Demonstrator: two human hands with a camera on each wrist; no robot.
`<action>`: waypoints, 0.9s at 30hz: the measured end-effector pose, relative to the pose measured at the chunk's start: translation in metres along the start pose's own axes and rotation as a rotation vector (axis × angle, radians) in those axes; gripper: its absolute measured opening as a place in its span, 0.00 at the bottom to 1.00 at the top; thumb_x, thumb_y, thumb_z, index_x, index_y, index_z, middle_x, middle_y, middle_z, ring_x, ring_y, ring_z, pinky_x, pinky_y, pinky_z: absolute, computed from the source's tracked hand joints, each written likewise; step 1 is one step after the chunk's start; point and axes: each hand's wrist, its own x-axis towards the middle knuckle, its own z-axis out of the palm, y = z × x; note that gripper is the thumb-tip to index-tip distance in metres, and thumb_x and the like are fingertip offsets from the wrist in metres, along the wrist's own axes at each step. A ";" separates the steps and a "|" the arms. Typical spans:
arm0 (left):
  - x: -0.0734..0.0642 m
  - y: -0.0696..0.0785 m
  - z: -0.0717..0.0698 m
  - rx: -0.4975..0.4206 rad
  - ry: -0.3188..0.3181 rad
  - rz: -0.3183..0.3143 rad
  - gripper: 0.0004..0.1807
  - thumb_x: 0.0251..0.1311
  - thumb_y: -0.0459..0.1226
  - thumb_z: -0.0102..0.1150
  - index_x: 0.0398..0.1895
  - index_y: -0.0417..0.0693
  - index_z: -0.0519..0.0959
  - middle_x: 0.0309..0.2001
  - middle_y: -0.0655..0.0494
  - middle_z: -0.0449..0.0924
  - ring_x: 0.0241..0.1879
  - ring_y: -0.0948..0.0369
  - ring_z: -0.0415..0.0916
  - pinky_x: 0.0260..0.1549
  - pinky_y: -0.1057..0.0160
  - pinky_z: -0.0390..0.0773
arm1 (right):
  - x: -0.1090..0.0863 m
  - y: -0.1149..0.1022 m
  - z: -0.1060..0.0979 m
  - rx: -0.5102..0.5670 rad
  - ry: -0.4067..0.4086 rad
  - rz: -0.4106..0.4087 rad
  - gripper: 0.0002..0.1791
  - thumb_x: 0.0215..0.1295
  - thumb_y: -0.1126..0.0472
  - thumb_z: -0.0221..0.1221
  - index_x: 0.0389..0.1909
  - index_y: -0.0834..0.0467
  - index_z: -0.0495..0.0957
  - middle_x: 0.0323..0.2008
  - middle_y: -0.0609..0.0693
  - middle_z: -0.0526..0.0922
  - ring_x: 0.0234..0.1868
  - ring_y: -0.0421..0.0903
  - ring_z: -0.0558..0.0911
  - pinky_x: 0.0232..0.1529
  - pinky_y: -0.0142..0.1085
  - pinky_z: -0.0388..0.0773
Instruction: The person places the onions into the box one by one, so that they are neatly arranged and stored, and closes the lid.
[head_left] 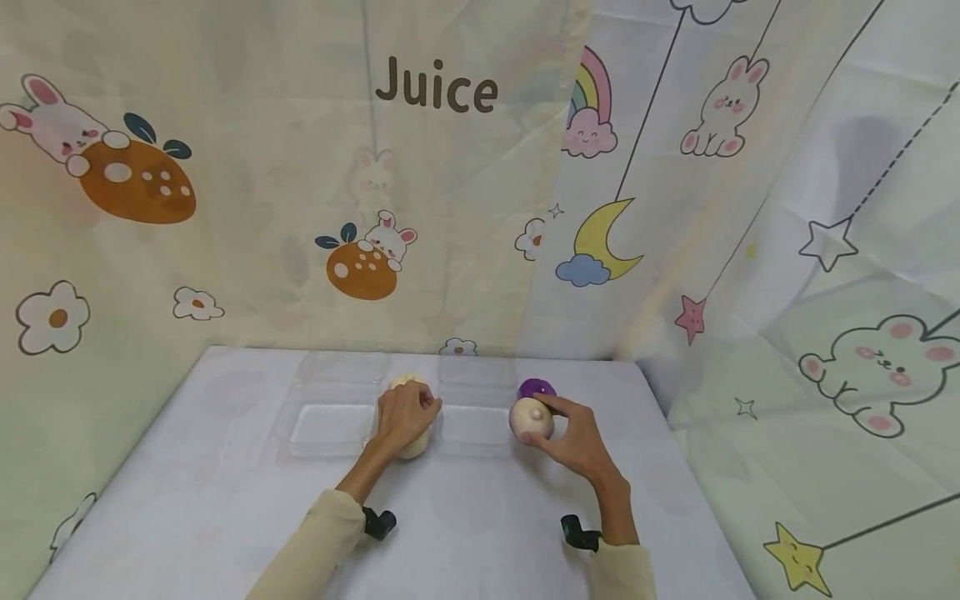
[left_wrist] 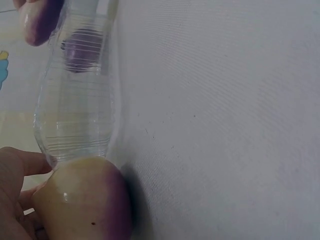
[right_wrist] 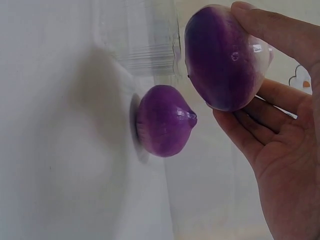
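My right hand [head_left: 581, 437] holds up a toy turnip [head_left: 531, 422], white at the nubbed end and purple at the other, between thumb and fingers. Behind it on the table rests a round purple toy onion [right_wrist: 166, 121], apart from the hand. My left hand [head_left: 405, 417] is over the middle of the clear plastic tray [head_left: 476, 429], its fingers bent. Beneath that hand lies a cream and purple toy turnip [left_wrist: 82, 200], its outline partly covered; another pale rounded thing [head_left: 407, 380] shows just beyond. The left fingertips are hidden, so their hold on turnip or tray cannot be told.
Clear compartments [head_left: 333, 429] extend to the left of my left hand. The white table [head_left: 480, 533] meets a printed cloth wall [head_left: 450, 208] at the back and another on the right side. A dark camera mount [head_left: 579, 533] sits at my right wrist.
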 end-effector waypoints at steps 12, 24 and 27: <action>-0.001 -0.002 0.001 -0.001 0.025 0.025 0.13 0.61 0.42 0.72 0.20 0.55 0.84 0.20 0.64 0.81 0.24 0.65 0.75 0.30 0.58 0.70 | 0.012 -0.008 0.008 0.030 -0.024 -0.032 0.37 0.53 0.53 0.84 0.64 0.59 0.86 0.60 0.55 0.91 0.57 0.54 0.88 0.57 0.55 0.84; -0.001 -0.001 -0.002 0.000 0.011 0.026 0.12 0.61 0.42 0.72 0.21 0.54 0.85 0.21 0.63 0.83 0.24 0.64 0.76 0.30 0.58 0.73 | 0.019 -0.013 0.019 0.064 -0.042 -0.023 0.36 0.54 0.50 0.84 0.63 0.58 0.87 0.60 0.56 0.90 0.63 0.59 0.87 0.64 0.63 0.81; -0.001 -0.001 -0.001 -0.003 0.012 0.033 0.11 0.61 0.41 0.72 0.21 0.54 0.85 0.21 0.63 0.83 0.24 0.65 0.76 0.30 0.58 0.73 | 0.020 -0.015 0.021 0.069 -0.045 -0.019 0.36 0.55 0.49 0.83 0.63 0.57 0.87 0.60 0.56 0.90 0.62 0.59 0.87 0.63 0.64 0.81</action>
